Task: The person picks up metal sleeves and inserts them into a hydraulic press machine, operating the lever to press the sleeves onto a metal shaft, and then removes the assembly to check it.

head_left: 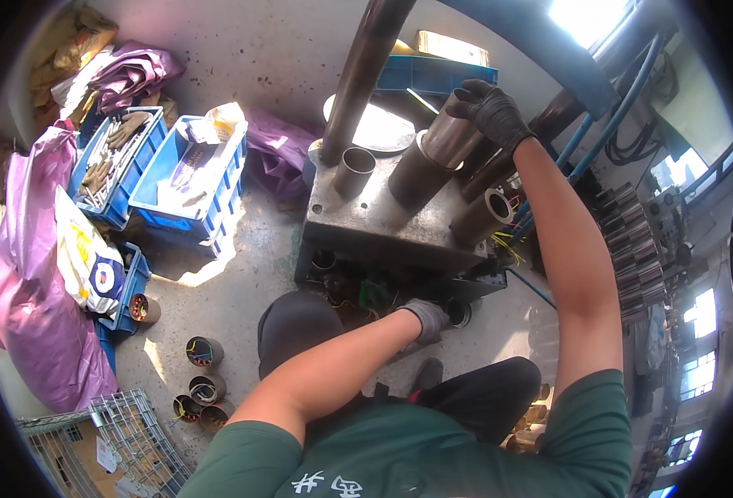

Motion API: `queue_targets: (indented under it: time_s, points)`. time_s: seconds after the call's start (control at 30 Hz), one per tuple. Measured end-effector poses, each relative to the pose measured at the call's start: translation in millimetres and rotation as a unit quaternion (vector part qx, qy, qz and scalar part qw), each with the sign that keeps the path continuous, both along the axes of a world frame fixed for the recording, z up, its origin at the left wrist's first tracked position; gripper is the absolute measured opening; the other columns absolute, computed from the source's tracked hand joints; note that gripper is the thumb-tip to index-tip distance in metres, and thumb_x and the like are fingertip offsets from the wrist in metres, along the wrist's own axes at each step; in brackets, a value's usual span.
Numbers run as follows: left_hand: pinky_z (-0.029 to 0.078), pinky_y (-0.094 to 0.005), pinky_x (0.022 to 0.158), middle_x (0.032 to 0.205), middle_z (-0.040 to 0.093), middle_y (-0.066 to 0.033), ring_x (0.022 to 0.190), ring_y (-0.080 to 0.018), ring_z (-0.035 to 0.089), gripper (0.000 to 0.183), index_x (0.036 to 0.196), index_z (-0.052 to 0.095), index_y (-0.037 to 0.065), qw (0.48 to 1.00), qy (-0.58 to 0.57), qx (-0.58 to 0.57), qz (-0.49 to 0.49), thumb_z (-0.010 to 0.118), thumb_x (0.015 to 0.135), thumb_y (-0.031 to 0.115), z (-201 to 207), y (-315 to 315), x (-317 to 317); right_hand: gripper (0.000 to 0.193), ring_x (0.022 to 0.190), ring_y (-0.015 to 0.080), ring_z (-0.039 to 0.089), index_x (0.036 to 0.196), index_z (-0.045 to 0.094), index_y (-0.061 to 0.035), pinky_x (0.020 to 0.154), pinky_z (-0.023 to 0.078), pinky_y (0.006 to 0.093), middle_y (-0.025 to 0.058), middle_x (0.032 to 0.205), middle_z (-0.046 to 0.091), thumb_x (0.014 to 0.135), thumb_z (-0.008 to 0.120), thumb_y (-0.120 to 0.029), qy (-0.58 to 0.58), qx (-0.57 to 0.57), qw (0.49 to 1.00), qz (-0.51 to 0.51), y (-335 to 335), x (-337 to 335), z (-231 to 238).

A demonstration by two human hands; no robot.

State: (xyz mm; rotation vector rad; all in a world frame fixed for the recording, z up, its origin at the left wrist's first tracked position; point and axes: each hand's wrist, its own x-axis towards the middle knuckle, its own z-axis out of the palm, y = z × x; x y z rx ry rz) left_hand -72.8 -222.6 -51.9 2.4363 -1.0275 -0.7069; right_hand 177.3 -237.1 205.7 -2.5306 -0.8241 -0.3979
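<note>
My right hand (493, 114), in a dark glove, reaches far forward with its fingers curled over the upper end of a shiny metal cylinder (451, 139). That cylinder leans beside or partly inside a wider metal sleeve (416, 176) on a thick steel block (383, 212); where they meet is not plain. Low in front of the block is my left hand (427, 319) in a grey glove, close to a small dark open-ended cylinder (459, 314). Its fingers are mostly hidden, so a hold cannot be made out. Two short tubes (355, 173) (483, 217) stand on the block's sides.
Steel columns (365, 79) rise behind the block. Yellow wires (508, 241) and a blue hose (645, 79) run at its right. To the left are blue crates (200, 195), purple sacks (43, 282), a wire cage (134, 423) and several wound motor stators (205, 350) on the floor. Stacked metal cylinders (632, 249) line the right.
</note>
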Motion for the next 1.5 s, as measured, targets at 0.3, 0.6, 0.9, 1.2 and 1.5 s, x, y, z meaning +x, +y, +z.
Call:
queue_targets:
  time_s: [0.3,0.6,0.9,1.2,1.5]
  points:
    - [0.054,-0.0480,0.098,0.131,0.067,-0.0195,0.120,-0.0364,0.065,0.049,0.132,0.066,0.010,1.000,0.002,0.015,-0.013,0.065,0.091,0.035,-4,-2,3,0.057,0.106,0.0254,0.072,0.124,0.070,-0.0063,0.098,0.055,0.0359,0.0137,0.116,0.075,0.081,0.083,-0.041,-0.011,-0.050,0.999,-0.011,3,-3,3]
    - [0.054,-0.0485,0.096,0.125,0.069,-0.0186,0.116,-0.0361,0.067,0.046,0.132,0.066,0.011,1.000,0.014,0.001,0.003,0.064,0.093,0.036,12,7,-10,0.052,0.118,0.0166,0.062,0.143,0.051,-0.0015,0.102,0.053,0.0303,0.0101,0.128,0.064,0.098,0.071,-0.017,0.060,0.358,0.924,0.118,-105,-41,-63]
    - [0.053,-0.0489,0.095,0.114,0.073,-0.0210,0.110,-0.0389,0.068,0.045,0.121,0.070,0.007,1.000,-0.006,0.002,-0.024,0.056,0.099,0.043,2,8,-22,0.073,0.123,0.0215,0.057,0.146,0.042,-0.0043,0.108,0.047,0.0356,0.0095,0.134,0.059,0.086,0.083,-0.006,-0.002,0.421,0.906,-0.030,-169,-83,-236]
    - [0.053,-0.0463,0.098,0.120,0.071,-0.0208,0.114,-0.0367,0.067,0.044,0.123,0.070,0.007,0.999,0.020,0.049,0.000,0.063,0.090,0.035,31,20,-23,0.065,0.119,0.0234,0.061,0.139,0.049,-0.0101,0.105,0.052,0.0370,0.0099,0.133,0.062,0.083,0.080,-0.001,0.042,0.528,0.848,0.008,-185,-22,-302]
    - [0.051,-0.0455,0.101,0.129,0.068,-0.0214,0.121,-0.0360,0.064,0.049,0.129,0.067,0.007,0.996,0.047,0.073,-0.005,0.063,0.090,0.035,-21,17,-13,0.061,0.109,0.0216,0.064,0.126,0.064,-0.0064,0.093,0.055,0.0369,0.0067,0.121,0.068,0.073,0.090,-0.024,0.326,0.754,0.567,0.065,-120,-108,-223]
